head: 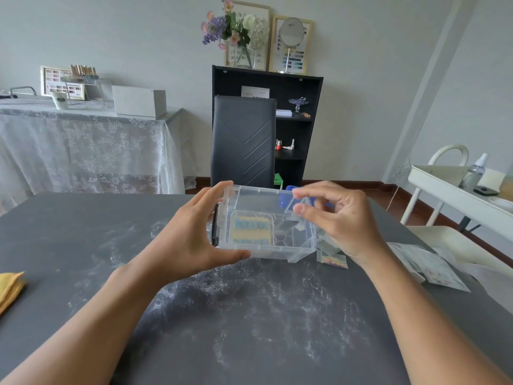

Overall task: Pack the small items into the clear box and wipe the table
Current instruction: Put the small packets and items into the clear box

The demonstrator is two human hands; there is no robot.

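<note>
The clear box (266,247) stands on the dark grey table (236,315), lid off. Inside lies a yellow card of pale blue nail tips (249,229) and a small shiny packet (286,225). My left hand (191,240) grips the box's left end, where a black latch shows. My right hand (341,218) is over the box's right rim and pinches a small clear packet (295,201) between thumb and fingers. A blue piece (287,197) shows behind the fingers. Small packets (333,259) lie on the table just right of the box.
A folded yellow cloth (9,287) lies at the table's left edge. Flat clear sachets (427,265) rest at the right edge. White dust streaks the tabletop. A black chair (244,143) stands behind the table, a white trolley (458,195) to the right.
</note>
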